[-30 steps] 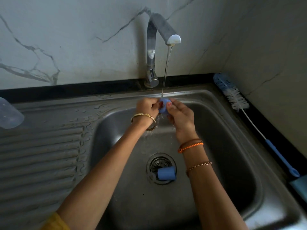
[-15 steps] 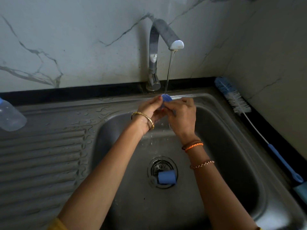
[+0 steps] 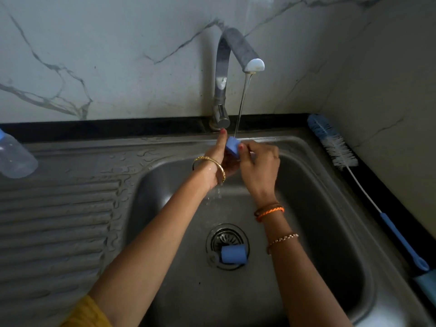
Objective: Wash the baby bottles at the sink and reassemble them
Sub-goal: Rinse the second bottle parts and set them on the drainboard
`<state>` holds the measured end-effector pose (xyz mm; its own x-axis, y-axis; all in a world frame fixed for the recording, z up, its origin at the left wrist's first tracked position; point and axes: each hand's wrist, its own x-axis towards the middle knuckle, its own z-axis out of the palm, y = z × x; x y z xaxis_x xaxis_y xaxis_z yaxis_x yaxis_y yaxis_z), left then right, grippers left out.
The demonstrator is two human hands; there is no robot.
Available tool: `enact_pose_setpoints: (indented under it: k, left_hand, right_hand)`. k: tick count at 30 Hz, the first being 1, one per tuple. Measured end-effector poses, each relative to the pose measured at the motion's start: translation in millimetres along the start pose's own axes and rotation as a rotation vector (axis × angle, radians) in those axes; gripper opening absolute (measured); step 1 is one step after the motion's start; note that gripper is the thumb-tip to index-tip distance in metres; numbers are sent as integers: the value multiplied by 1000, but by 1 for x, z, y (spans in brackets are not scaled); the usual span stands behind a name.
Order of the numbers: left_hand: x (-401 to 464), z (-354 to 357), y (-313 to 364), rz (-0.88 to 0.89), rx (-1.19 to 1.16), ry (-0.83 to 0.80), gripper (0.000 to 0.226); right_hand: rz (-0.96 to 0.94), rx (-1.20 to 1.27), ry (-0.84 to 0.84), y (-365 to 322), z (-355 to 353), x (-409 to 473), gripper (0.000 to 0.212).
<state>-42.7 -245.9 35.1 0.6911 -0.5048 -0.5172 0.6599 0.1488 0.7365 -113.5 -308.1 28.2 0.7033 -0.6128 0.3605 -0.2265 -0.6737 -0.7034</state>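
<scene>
steel sink (image 3: 354, 208), both hands (image 3: 257, 168) rinsing blue cap (image 3: 232, 145)

L hand (image 3: 219, 159): fingers up, gripping | R hand (image 3: 258, 166): pinching | both arms extended fwd

Marble wall (image 3: 118, 55) rises behind; black counter edge (image 3: 106, 129) borders it.

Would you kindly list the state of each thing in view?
Tap: running.
Blue cap: under the stream, held by left hand and right hand.
Second blue cap: lying on the drain.
Bottle brush: lying on the sink's right rim.
Bottle: lying on the drainboard.
</scene>
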Motion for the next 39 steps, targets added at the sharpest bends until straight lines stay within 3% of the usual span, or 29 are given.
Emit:
enact_pose_setpoints:
  k: [3, 5, 9, 11, 13, 16, 19, 20, 22, 24, 27, 31, 39]
  left_hand:
    - [-4, 0, 4, 76, -81, 0, 28]
    - [-7, -2, 4, 98, -87, 42, 25]
    - [-9, -11, 7, 67, -239, -9, 20]
    - [-10, -13, 6, 71, -344, -54, 20]
    - [-11, -12, 4, 153, -349, -79, 20]
    - [-12, -5, 2, 313, -108, -26, 19]
    - [-14, 2, 2, 468, 296, 73, 31]
    - [-13, 4, 2, 515, 390, 109, 30]
    - [-13, 5, 1, 572, 484, 165, 26]
    - [-14, 4, -1, 556, 471, 190, 21]
    - [-16, -1, -3, 459, 299, 157, 18]
    - [-22, -7, -1, 325, 1, 79, 34]
    - [-33, -15, 9, 213, -25, -22, 35]
  right_hand:
    - [397, 477, -140, -15, 3, 12, 25]
    - [451, 496, -165, -18, 5, 17, 25]
    - [125, 111, -74, -27, 9, 18, 24]
    - [-69, 104, -5, -31, 8, 15, 20]
    - [-136, 152, 63, -29, 4, 9, 19]
    - [150, 331, 137, -13, 1, 3, 22]
    - [633, 842, 0, -6, -1, 2, 25]
    - [726, 1000, -48, -6, -2, 1, 22]
    - [785, 1077, -113, -10, -4, 2, 12]
    - [740, 1062, -129, -15, -5, 4, 9]
    - [626, 970, -163, -26, -7, 10, 23]
    - [514, 689, -229, -37, -4, 15, 31]
    - [177, 466, -276, -37, -14, 22, 35]
